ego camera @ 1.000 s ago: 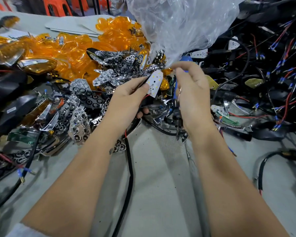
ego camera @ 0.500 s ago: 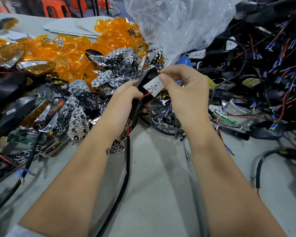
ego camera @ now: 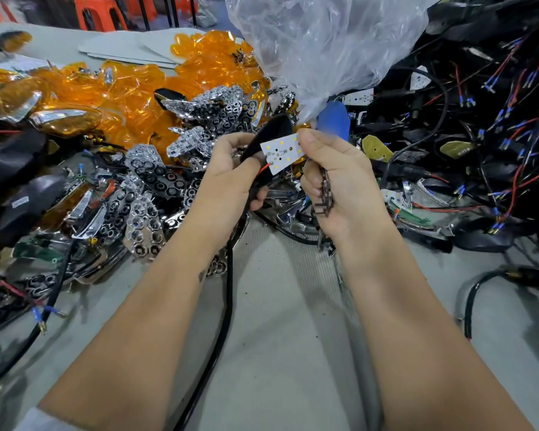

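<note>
At the far left of the bench (ego camera: 277,306) we see a heap of orange lenses (ego camera: 131,91), and just right of it a spill of chrome reflectors (ego camera: 212,110). Next comes the left hand (ego camera: 231,169), raised over the bench, its fingers curled round a black housing (ego camera: 273,132). A black cable (ego camera: 227,300) hangs from it down across the bench. A white LED board (ego camera: 282,152) lies against the housing's open face, with a red wire (ego camera: 263,169) at its lower left corner. The right hand (ego camera: 343,181) pinches the board's right end between thumb and forefinger. Its other fingers are folded over a dark part (ego camera: 324,194) that we cannot identify. Behind the hands we see a clear plastic bag (ego camera: 324,42), and at the far right a tangle of black wired housings (ego camera: 479,119).
</note>
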Motion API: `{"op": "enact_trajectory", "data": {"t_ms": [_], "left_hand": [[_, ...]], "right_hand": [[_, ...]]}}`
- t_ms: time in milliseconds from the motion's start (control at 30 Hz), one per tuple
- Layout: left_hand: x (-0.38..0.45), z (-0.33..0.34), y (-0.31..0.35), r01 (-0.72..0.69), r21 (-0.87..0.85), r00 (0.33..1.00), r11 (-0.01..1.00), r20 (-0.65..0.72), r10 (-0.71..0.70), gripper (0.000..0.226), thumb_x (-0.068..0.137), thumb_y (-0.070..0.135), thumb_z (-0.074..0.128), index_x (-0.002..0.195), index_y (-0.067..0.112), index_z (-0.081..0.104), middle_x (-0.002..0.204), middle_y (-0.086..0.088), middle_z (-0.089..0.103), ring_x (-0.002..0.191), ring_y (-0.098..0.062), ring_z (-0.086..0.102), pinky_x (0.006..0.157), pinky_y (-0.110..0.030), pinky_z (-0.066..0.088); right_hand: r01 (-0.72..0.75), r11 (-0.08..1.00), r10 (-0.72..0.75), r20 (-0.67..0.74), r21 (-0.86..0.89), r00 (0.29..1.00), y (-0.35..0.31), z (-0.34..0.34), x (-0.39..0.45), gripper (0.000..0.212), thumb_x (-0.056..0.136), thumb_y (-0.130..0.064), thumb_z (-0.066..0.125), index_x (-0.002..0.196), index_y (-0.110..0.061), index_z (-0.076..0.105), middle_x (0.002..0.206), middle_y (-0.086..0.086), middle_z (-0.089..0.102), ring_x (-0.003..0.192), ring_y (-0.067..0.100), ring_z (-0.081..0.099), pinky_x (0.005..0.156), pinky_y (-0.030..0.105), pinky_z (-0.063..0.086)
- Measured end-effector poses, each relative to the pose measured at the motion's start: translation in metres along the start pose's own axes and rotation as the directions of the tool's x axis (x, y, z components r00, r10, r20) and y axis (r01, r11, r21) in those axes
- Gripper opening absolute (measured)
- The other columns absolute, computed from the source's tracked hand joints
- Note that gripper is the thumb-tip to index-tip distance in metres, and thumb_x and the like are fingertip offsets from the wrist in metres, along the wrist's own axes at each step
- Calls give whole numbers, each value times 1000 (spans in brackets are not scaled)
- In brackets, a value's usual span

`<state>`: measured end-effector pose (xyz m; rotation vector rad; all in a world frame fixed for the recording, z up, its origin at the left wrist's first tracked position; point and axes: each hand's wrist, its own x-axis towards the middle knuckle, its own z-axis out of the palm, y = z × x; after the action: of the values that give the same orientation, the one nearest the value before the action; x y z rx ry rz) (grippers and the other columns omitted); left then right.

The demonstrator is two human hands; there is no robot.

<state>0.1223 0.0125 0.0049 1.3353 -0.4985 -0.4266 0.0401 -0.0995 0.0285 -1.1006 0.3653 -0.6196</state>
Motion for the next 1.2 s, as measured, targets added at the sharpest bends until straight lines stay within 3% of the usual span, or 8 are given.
{"op": "enact_trajectory", "data": {"t_ms": [67,133,367,500,600,900,1033,1200], "left_hand": [[-1,0,1,62,-54,998,997,-8,-62,11,95,30,55,102,23,50,74,1,63,45,-12,52,39,-21,39],[-1,-1,2,133,-127,991,983,36,-130,31,85,44,49,99,16,54,66,3,63,46,-13,52,40,-22,40],[-2,0,1,92,-110,994,990,64,-86,15,91,6,41,97,12,53,79,-9,66,54,-15,60,50,-26,50],[-3,-1,-1,39,-71,991,997,134,-29,23,98,5,43,105,19,60,83,0,75,65,-18,68,58,-27,56],[-2,-1,-2,10,0,994,1000,112,-10,26,99,7,43,103,25,62,80,4,74,62,-16,67,54,-24,53],[-8,6,0,-27,20,993,999,119,25,35,99,2,50,120,26,64,83,11,72,65,-4,65,52,-16,48],[-10,7,-1,-115,116,987,986,126,101,49,94,-3,60,136,23,56,102,-1,70,66,-5,57,55,-18,45],[-12,9,-2,-176,69,977,982,133,166,58,87,-12,65,135,20,54,103,-4,68,66,4,60,59,-11,47]], "right_hand": [[64,996,-65,-11,-65,998,-2,-1,0,9,93,-8,64,85,-9,66,45,-9,50,35,3,31,38,15,26],[125,985,-130,-33,-123,991,-3,-2,2,9,93,-6,65,85,-10,67,51,-11,57,38,0,42,43,11,32],[196,931,-224,-58,-308,973,-5,-8,5,14,89,-5,71,79,-16,70,52,-15,60,44,-3,50,51,7,38],[212,925,-248,-77,-315,966,-4,-7,6,15,86,-7,74,78,-18,74,72,-2,71,72,10,63,78,31,56],[213,926,-250,-82,-312,965,-4,-6,5,15,84,-8,76,75,-21,75,79,3,74,84,19,66,92,42,54],[208,897,-263,-91,-391,960,-2,-5,5,15,85,-11,75,77,-24,76,83,4,76,86,23,68,89,39,56],[251,852,-325,-87,-460,942,0,-3,4,16,85,-11,75,81,-26,73,74,-3,70,73,12,59,74,28,53],[247,845,-337,-114,-475,934,1,-2,1,18,86,-11,74,83,-23,60,68,0,56,60,9,49,61,21,42]]}}
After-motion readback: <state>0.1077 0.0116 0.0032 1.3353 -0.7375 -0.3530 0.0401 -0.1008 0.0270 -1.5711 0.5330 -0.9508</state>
